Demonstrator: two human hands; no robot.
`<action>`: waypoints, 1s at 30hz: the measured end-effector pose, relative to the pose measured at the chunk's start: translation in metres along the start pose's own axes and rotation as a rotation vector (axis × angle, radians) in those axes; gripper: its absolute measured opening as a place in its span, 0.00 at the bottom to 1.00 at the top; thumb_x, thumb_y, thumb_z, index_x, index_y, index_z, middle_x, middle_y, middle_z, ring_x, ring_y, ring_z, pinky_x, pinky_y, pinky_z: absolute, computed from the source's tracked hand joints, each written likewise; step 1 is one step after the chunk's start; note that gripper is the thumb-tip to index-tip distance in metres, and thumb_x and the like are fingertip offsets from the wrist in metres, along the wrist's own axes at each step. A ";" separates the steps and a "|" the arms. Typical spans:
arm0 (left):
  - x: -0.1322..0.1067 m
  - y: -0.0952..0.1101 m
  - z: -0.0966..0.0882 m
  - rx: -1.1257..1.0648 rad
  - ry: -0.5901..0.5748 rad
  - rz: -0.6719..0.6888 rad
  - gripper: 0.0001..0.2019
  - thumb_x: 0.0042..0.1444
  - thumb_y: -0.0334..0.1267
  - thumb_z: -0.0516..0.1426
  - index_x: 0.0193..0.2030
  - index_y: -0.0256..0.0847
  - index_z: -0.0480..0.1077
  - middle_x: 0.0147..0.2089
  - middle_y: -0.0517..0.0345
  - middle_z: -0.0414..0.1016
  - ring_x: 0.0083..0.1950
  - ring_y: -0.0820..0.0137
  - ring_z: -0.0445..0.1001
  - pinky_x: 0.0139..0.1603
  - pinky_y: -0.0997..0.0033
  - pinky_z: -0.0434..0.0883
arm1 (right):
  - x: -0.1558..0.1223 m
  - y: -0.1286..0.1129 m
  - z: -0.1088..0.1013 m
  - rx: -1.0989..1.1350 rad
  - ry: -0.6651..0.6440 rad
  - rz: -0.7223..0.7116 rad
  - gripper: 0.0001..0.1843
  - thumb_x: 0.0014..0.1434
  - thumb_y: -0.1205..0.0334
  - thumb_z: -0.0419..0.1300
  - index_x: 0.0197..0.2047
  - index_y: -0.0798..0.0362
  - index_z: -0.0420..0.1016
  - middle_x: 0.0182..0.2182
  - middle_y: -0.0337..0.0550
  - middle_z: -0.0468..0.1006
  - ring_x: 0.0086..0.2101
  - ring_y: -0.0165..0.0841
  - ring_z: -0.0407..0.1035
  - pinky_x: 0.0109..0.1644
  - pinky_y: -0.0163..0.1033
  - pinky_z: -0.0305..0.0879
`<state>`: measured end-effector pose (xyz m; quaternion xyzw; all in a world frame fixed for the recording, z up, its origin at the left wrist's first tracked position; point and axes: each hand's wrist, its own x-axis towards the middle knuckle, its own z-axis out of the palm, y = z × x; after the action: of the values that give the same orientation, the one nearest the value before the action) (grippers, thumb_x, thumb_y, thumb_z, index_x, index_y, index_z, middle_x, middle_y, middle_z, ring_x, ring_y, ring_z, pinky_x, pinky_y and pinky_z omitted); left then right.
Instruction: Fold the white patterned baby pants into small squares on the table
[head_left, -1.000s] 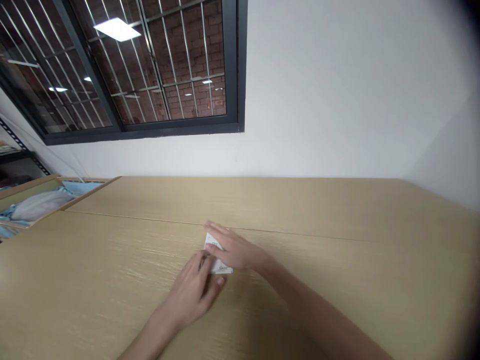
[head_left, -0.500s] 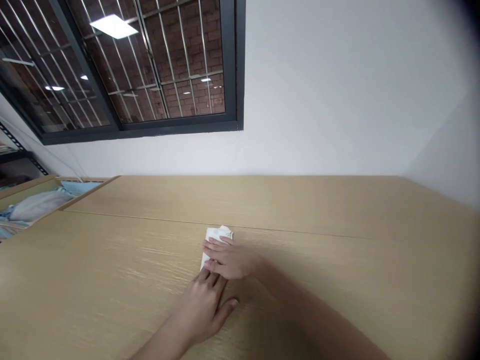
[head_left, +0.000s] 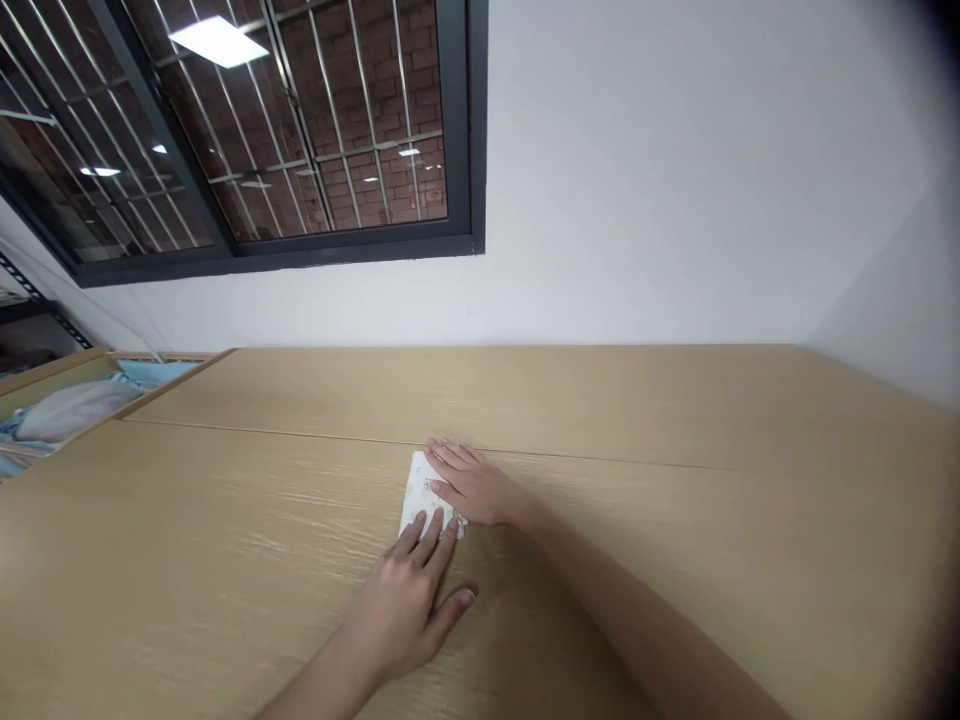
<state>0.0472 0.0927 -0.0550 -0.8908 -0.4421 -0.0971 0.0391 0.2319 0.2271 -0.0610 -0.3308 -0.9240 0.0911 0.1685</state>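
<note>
A small white folded cloth (head_left: 418, 488) with a faint print lies flat on the light wood-coloured surface (head_left: 285, 560). My left hand (head_left: 409, 600) rests with its fingertips on the near edge of the cloth, fingers stretched and thumb held out to the right. Across the cloth's far right corner lies my right hand (head_left: 474, 485), flat with its fingers extended. Its fingertips reach the thin seam in the surface. The part of the cloth beneath both hands is hidden.
A white wall (head_left: 660, 180) rises behind the surface, with a dark-framed barred window (head_left: 322, 245) at upper left. An open wooden bin (head_left: 169, 395) at the left holds bluish and whitish fabric (head_left: 79, 410). Beyond it stands a dark perforated metal rack (head_left: 67, 325).
My right hand has slid away from my left fingers towards the cloth's far right corner. More of the cloth's middle and print now shows. My left hand has barely moved.
</note>
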 end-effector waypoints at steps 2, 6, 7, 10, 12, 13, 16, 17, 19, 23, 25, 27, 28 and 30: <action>-0.001 0.000 0.001 -0.001 0.017 0.001 0.34 0.69 0.55 0.47 0.73 0.34 0.53 0.72 0.43 0.60 0.72 0.46 0.59 0.66 0.47 0.72 | 0.000 0.004 0.001 0.016 0.007 0.026 0.33 0.75 0.48 0.39 0.75 0.58 0.50 0.73 0.53 0.49 0.72 0.42 0.43 0.74 0.54 0.43; -0.001 0.000 0.001 -0.065 0.058 0.000 0.31 0.68 0.52 0.50 0.72 0.37 0.56 0.71 0.45 0.62 0.71 0.47 0.61 0.66 0.46 0.71 | -0.001 0.010 0.004 0.040 0.042 0.085 0.33 0.75 0.49 0.37 0.75 0.61 0.49 0.72 0.55 0.51 0.72 0.41 0.44 0.74 0.53 0.44; -0.001 -0.002 -0.001 -0.107 0.076 -0.017 0.29 0.68 0.51 0.51 0.71 0.39 0.58 0.70 0.46 0.64 0.71 0.49 0.63 0.66 0.47 0.71 | -0.001 0.011 0.005 0.051 0.064 0.106 0.34 0.75 0.49 0.37 0.75 0.61 0.49 0.72 0.55 0.52 0.71 0.41 0.45 0.74 0.53 0.44; 0.001 -0.009 -0.008 -0.280 0.148 -0.150 0.22 0.68 0.48 0.51 0.65 0.43 0.64 0.63 0.47 0.72 0.64 0.56 0.71 0.62 0.50 0.73 | -0.003 0.012 0.006 0.100 0.179 0.160 0.35 0.75 0.48 0.36 0.75 0.62 0.45 0.73 0.57 0.50 0.71 0.41 0.45 0.73 0.52 0.46; 0.002 -0.017 -0.011 -0.357 0.203 -0.280 0.17 0.69 0.49 0.50 0.57 0.42 0.68 0.55 0.47 0.76 0.56 0.57 0.74 0.57 0.50 0.73 | -0.005 0.012 0.006 0.127 0.275 0.171 0.35 0.75 0.47 0.37 0.76 0.60 0.42 0.73 0.58 0.49 0.71 0.41 0.46 0.73 0.52 0.49; 0.002 -0.021 -0.011 -0.371 0.223 -0.340 0.17 0.69 0.50 0.49 0.52 0.42 0.69 0.51 0.47 0.76 0.53 0.57 0.74 0.54 0.50 0.73 | -0.006 0.011 0.006 0.130 0.318 0.170 0.34 0.75 0.48 0.37 0.76 0.59 0.43 0.73 0.58 0.51 0.70 0.41 0.48 0.72 0.53 0.50; 0.004 -0.034 -0.007 -0.366 0.243 -0.481 0.18 0.68 0.53 0.47 0.44 0.41 0.67 0.44 0.49 0.75 0.48 0.56 0.73 0.51 0.50 0.69 | -0.008 0.006 0.002 0.095 0.411 0.162 0.30 0.75 0.51 0.38 0.72 0.58 0.52 0.67 0.59 0.62 0.66 0.44 0.56 0.69 0.54 0.54; 0.005 -0.036 -0.004 -0.359 0.236 -0.510 0.18 0.68 0.54 0.46 0.43 0.41 0.67 0.43 0.49 0.75 0.47 0.56 0.72 0.51 0.51 0.68 | -0.009 0.004 0.001 0.076 0.425 0.155 0.28 0.75 0.52 0.40 0.70 0.57 0.55 0.64 0.58 0.66 0.64 0.44 0.59 0.67 0.54 0.55; 0.007 -0.040 0.002 -0.342 0.209 -0.539 0.19 0.68 0.54 0.45 0.40 0.41 0.66 0.42 0.49 0.75 0.46 0.56 0.71 0.51 0.51 0.67 | -0.009 0.000 -0.001 0.038 0.429 0.137 0.23 0.74 0.54 0.44 0.65 0.56 0.63 0.57 0.56 0.72 0.58 0.45 0.63 0.63 0.53 0.58; 0.010 -0.041 0.013 -0.315 0.157 -0.545 0.20 0.68 0.55 0.44 0.37 0.43 0.64 0.39 0.49 0.73 0.44 0.55 0.70 0.49 0.52 0.65 | -0.010 -0.003 -0.001 -0.031 0.376 0.096 0.15 0.71 0.57 0.52 0.54 0.54 0.71 0.46 0.50 0.75 0.48 0.43 0.67 0.56 0.50 0.61; 0.012 -0.041 0.017 -0.330 0.164 -0.548 0.19 0.67 0.55 0.45 0.36 0.43 0.63 0.39 0.48 0.73 0.43 0.54 0.70 0.48 0.52 0.64 | -0.010 -0.003 0.000 -0.045 0.362 0.080 0.13 0.69 0.58 0.54 0.52 0.54 0.71 0.45 0.49 0.75 0.47 0.42 0.67 0.54 0.49 0.60; 0.014 -0.040 0.020 -0.372 0.170 -0.547 0.17 0.67 0.53 0.45 0.37 0.42 0.62 0.39 0.49 0.74 0.43 0.56 0.71 0.47 0.54 0.65 | -0.009 -0.002 0.001 -0.045 0.368 0.079 0.11 0.68 0.59 0.55 0.50 0.54 0.71 0.45 0.48 0.75 0.47 0.41 0.67 0.54 0.48 0.59; 0.014 -0.040 0.020 -0.397 0.170 -0.544 0.16 0.67 0.51 0.45 0.37 0.43 0.62 0.39 0.50 0.74 0.43 0.57 0.71 0.46 0.56 0.65 | -0.009 -0.001 0.001 -0.044 0.373 0.082 0.10 0.68 0.59 0.56 0.49 0.54 0.70 0.45 0.48 0.75 0.47 0.42 0.67 0.54 0.48 0.59; 0.016 -0.038 0.019 -0.435 0.169 -0.537 0.13 0.68 0.48 0.46 0.37 0.43 0.62 0.37 0.53 0.74 0.41 0.61 0.72 0.43 0.61 0.66 | -0.009 -0.001 0.001 -0.048 0.376 0.087 0.09 0.67 0.60 0.56 0.48 0.54 0.70 0.45 0.49 0.75 0.47 0.42 0.67 0.54 0.48 0.58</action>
<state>0.0286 0.1310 -0.0713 -0.7192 -0.6245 -0.2691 -0.1422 0.2377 0.2204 -0.0644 -0.3856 -0.8631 0.0131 0.3260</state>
